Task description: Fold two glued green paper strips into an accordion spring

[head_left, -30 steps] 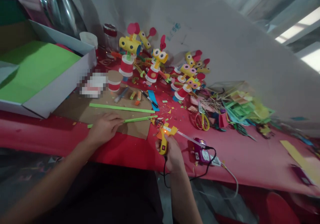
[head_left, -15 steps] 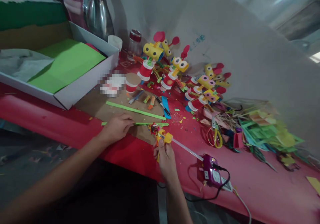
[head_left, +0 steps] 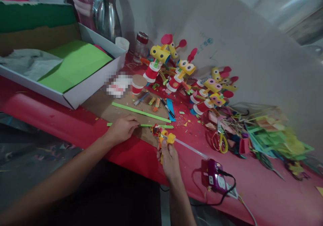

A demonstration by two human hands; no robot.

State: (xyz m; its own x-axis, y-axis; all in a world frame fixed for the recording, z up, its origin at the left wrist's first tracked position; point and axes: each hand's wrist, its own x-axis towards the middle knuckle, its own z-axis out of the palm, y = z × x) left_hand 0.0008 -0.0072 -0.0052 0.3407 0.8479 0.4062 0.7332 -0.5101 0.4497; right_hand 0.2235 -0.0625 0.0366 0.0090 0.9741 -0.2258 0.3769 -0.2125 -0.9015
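Note:
My right hand (head_left: 169,160) is wrapped round the grip of a yellow hot glue gun (head_left: 165,137), its nozzle pointing left. A long clear glue stick (head_left: 190,147) sticks out of the gun's back end. The nozzle is at the near green paper strip (head_left: 146,126); whether it touches is too small to tell. My left hand (head_left: 124,129) lies over the same strip with its fingers bunched together, holding it against the brown board (head_left: 101,104). A second green paper strip (head_left: 141,112) lies apart, just behind.
Paper-cup figures (head_left: 176,81) with yellow heads stand along the wall. A white box (head_left: 101,73) with green paper sits left. Scissors (head_left: 223,142), a purple power adapter (head_left: 215,175) with cables, a pen (head_left: 167,108) and a paper-topped cup (head_left: 138,84) are on the red table (head_left: 252,182).
The whole view has shifted slightly, so things appear a little farther right. Against the near strip, the glue gun has moved slightly left, towards my left hand. Both holds are unchanged.

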